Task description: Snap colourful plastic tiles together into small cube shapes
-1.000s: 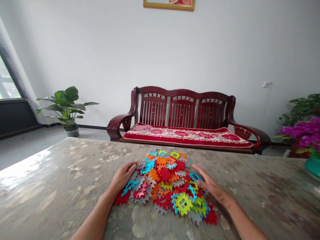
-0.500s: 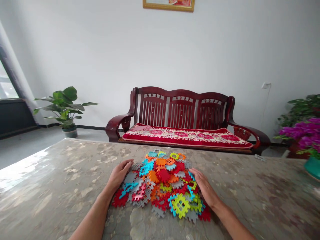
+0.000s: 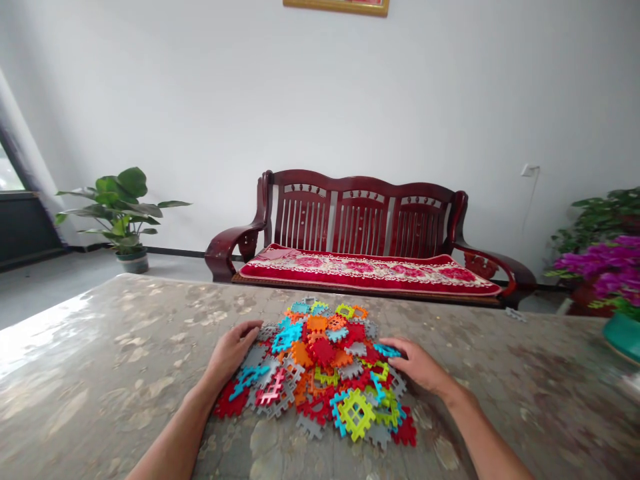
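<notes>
A heap of flat, notched plastic building pieces (image 3: 325, 353) in red, orange, grey, blue and lime green lies in front of me on the table. My left hand (image 3: 234, 350) rests along the heap's left edge, fingers stretched forward and thumb apart, holding nothing. On the opposite side my right hand (image 3: 417, 363) has a blue notched piece (image 3: 387, 350) between its thumb and fingers, at the heap's right edge. Nearest me, a lime-green window-shaped piece (image 3: 356, 413) overlaps a blue one. A pink frame-like piece (image 3: 271, 388) lies at the left front.
The table (image 3: 100, 373) has a patterned, glossy cover. One grey piece (image 3: 515, 314) lies apart near its far right edge. Purple flowers in a teal pot (image 3: 623, 337) stand at the right. Behind the table is a dark red wooden bench (image 3: 360, 220); a potted plant (image 3: 131, 257) is at left.
My right hand has turned and drawn slightly right, its thumb and fingers now around a blue piece. My left hand stays beside the heap. The view has shifted slightly.
</notes>
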Motion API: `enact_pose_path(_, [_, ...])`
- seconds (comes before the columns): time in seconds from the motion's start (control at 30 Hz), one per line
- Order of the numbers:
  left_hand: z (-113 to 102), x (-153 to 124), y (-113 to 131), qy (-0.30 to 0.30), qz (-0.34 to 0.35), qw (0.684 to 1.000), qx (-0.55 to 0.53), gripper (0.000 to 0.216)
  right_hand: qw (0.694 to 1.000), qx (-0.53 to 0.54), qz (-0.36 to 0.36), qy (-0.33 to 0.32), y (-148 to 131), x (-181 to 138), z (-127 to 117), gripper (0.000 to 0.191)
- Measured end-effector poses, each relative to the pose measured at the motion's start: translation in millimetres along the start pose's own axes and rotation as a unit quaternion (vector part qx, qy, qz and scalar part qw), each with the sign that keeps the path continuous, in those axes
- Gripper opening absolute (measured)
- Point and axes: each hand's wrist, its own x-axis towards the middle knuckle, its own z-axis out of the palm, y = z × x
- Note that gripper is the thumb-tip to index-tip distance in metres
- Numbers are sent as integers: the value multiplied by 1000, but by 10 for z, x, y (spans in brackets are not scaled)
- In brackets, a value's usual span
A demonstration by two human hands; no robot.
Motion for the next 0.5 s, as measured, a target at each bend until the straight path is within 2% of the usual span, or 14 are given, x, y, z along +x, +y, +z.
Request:
enact_pose_path(0.07, [1,1,2,1,1,1000,8,48,999,25,14,32,53,27,6,37])
enact_pose_path(0.2, [0,7,-11,-1,7,999,31,46,983,60,73,160,206,74,-51,46])
enact_pose_path(0.27, [-2,11,-14,-1,10,999,40,45,975,61,92,192,290,102,-104,51])
enact_pose_path(0.37, [-2,12,-11,0,11,999,49,43,972,34,84,215,415,141,-203,56])
enact_pose_path(0.5, [0,7,-11,0,17,998,52,41,940,-70,75,325,588,130,-328,57])
